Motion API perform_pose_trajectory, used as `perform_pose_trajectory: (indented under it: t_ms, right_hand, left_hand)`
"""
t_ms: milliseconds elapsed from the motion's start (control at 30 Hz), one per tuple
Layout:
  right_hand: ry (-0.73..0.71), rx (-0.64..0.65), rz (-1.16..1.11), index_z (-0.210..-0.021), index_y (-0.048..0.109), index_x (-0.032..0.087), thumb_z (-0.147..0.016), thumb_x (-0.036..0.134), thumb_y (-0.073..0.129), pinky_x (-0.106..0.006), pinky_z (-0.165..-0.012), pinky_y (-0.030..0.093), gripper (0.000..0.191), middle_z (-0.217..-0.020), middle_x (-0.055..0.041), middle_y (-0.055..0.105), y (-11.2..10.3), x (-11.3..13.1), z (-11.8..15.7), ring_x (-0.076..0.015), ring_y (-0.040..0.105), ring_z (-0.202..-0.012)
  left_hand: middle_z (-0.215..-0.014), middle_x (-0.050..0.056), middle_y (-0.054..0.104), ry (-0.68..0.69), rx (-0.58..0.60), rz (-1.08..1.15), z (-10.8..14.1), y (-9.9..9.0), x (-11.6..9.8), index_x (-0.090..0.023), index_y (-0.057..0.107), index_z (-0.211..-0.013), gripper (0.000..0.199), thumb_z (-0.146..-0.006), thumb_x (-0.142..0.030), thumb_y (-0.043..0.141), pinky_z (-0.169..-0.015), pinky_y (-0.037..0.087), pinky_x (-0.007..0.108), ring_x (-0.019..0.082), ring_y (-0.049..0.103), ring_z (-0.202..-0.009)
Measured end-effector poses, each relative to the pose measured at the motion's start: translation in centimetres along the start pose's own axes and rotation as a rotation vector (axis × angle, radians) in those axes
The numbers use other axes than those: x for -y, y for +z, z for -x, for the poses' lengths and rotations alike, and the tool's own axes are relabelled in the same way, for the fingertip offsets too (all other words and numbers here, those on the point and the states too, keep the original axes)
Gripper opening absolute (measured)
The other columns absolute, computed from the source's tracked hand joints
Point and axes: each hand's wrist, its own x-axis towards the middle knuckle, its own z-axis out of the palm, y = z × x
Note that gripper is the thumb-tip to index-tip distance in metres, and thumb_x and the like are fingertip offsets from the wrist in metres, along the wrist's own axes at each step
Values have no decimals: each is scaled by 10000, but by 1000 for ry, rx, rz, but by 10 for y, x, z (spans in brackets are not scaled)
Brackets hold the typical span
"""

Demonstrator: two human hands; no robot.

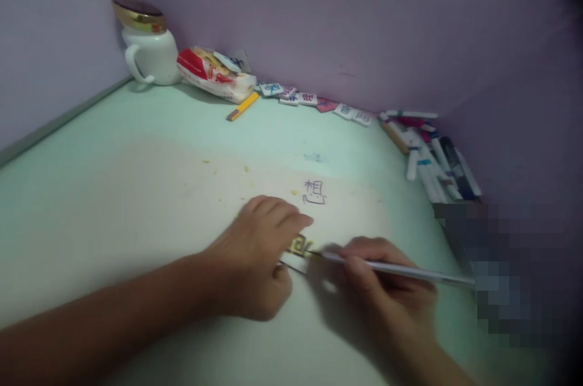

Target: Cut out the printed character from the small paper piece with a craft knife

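On the table, my left hand [262, 252] is closed, its thumb and fingers pinning down a small block [298, 245]. The block's visible face is yellow with dark character strokes, with a white part below; my fingers cover its left side. My right hand [387, 289] grips a slim silver pen-shaped craft knife [401, 269] much like a pen. Its dark tip meets the right end of the yellow face, though blur hides the exact blade shape. Just beyond the block, a purple handwritten character [314, 192] marks the pale surface. Small yellow shavings [246, 169] lie scattered behind my left hand.
Against the back wall stand a white mug [152, 55] with a gold-rimmed lid [139, 14], a red-and-white packet [214, 73], a yellow-orange stick-like tool [243, 107] and a row of lettered tiles [307, 98]. Several markers [432, 161] pile up at right, by a pixelated patch.
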Motion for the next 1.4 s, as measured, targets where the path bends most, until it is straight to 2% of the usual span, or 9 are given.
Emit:
perform_pose_trajectory:
  t_ms: [67,167,367,467,667,767,867,1267,1400]
  right_hand:
    - [54,-15,-11,-691,686,243,-807,241,684,-187,-436,373,117,-540,52,600,2,2,0,-87,492,-468]
    - [70,34,-14,-681,685,230,-805,281,695,-210,-442,390,135,-536,37,612,2,3,-1,-97,505,-461]
    - [-37,257,119,-733,706,232,-834,311,679,-218,-456,449,131,-637,4,713,-9,0,-5,-127,610,-511]
    - [-21,326,146,-789,718,248,-845,316,671,-215,-479,469,99,-729,-2,750,-12,-1,-7,-140,655,-576]
    - [121,264,38,-747,727,260,-838,370,666,-216,-512,464,155,-724,1,741,-10,-2,-7,-143,642,-603]
    - [189,194,-7,-723,731,256,-823,383,676,-212,-514,454,171,-680,3,720,-6,0,-7,-135,615,-579]
    - [216,167,-25,-716,740,250,-814,378,681,-219,-533,471,172,-651,3,708,-3,2,-7,-138,613,-573]
    - [36,301,50,-787,722,282,-870,305,641,-178,-547,507,119,-707,35,739,-7,-6,-11,-118,665,-606]
    - [-1,251,137,-789,723,285,-859,341,652,-195,-551,513,115,-712,35,750,-5,-6,-7,-130,680,-606]
  left_hand:
    - [-1123,142,555,-13,27,-3,-1,-2,-1,-99,490,-1225,614,-611,-100,508,-968,384,519,294,480,-1039]
    - [-1102,131,559,-30,50,1,-2,-4,-1,-121,492,-1207,597,-611,-111,508,-948,392,527,295,488,-1021]
    - [-1136,127,544,-5,0,-9,1,-1,0,-152,456,-1245,633,-615,-116,509,-965,377,531,300,478,-1048]
    - [-1118,129,542,5,-1,-3,1,0,0,-138,456,-1241,643,-601,-96,504,-964,381,523,294,479,-1040]
    - [-1141,129,526,-15,14,-2,0,0,-1,-131,471,-1238,674,-567,-76,507,-979,375,520,293,458,-1063]
    - [-1135,128,524,-19,16,-1,1,-1,-1,-131,474,-1233,664,-572,-79,504,-968,385,523,294,457,-1055]
    - [-1122,127,526,-20,13,0,0,-1,-2,-131,479,-1224,652,-574,-84,506,-955,393,526,296,458,-1044]
    - [-1114,122,539,-35,23,-13,0,-2,-3,-149,502,-1177,619,-560,-89,501,-963,392,524,301,476,-1058]
    - [-1114,126,535,-34,32,-15,-1,-3,-3,-139,510,-1164,603,-563,-90,504,-967,392,520,297,474,-1057]
